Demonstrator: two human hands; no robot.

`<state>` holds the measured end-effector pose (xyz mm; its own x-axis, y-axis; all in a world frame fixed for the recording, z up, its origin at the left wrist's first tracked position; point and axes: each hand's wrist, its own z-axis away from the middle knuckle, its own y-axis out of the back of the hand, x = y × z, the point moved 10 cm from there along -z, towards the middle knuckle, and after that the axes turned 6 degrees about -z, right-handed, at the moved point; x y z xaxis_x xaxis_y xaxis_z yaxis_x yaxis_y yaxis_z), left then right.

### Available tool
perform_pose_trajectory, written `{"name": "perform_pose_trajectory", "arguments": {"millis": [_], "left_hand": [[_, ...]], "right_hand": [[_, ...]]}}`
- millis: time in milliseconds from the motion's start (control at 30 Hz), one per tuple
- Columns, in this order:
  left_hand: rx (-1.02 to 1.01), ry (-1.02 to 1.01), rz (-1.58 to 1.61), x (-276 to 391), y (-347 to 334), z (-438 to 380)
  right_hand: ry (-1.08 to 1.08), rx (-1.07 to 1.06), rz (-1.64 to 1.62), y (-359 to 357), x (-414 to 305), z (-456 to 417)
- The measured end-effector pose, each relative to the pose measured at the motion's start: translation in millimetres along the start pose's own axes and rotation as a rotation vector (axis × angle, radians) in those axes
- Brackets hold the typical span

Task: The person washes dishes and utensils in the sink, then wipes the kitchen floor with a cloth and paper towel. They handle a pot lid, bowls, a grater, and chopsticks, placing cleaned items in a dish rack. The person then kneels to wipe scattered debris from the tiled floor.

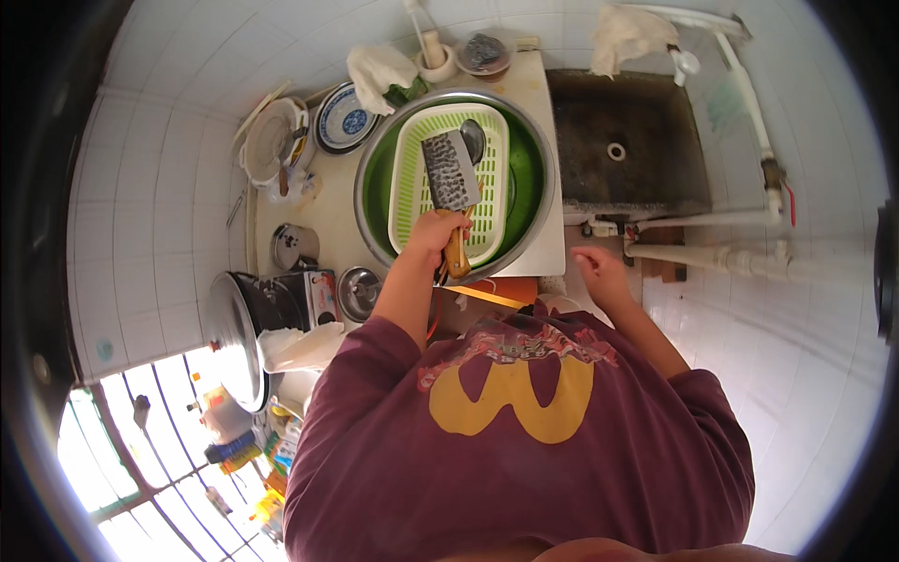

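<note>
My left hand (437, 233) is closed around the wooden handle (457, 258) of a cleaver. The cleaver's broad blade (449, 170), with a dark mottled pattern, lies over a white-and-green plastic basket (395, 204). Thin wooden sticks (480, 188), likely chopsticks, show beside the blade and below the same hand. A dark rounded spoon or ladle bowl (473, 139) shows beyond the blade; its handle is hidden. Under the basket is a large metal-rimmed basin (536, 175), green inside. To the right, past the counter's edge, my right hand (601, 275) hangs with fingers curled and nothing visible in it.
A dark sink (632, 154) adjoins the counter (337, 211) on the right, with white pipes (709, 254) below. Behind the basin are a mortar (438, 64) and a lidded bowl (484, 56). Patterned plates (345, 118), a strainer (270, 144) and a metal lid (359, 293) stand left.
</note>
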<state>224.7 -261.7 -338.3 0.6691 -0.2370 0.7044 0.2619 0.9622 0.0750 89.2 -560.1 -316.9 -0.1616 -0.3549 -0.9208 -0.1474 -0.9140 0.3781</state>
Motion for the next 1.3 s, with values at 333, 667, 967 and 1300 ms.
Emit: {"name": "perform_pose_trajectory", "arguments": {"millis": [333, 667, 967, 1300], "left_hand": [[-0.113, 0.304, 0.41, -52, -9, -58], [-0.303, 0.276, 0.623, -51, -14, -48], [-0.371, 0.237, 0.546, -48, -4, -45], [-0.353, 0.285, 0.46, -65, 6, -53]], "right_hand": [[-0.208, -0.469, -0.512, -119, -27, -73], [-1.041, -0.425, -1.082, -247, -11, -94], [-0.865, -0.291, -0.898, -257, 2, -108], [-0.858, -0.008, -0.63, -238, 33, -113]]}}
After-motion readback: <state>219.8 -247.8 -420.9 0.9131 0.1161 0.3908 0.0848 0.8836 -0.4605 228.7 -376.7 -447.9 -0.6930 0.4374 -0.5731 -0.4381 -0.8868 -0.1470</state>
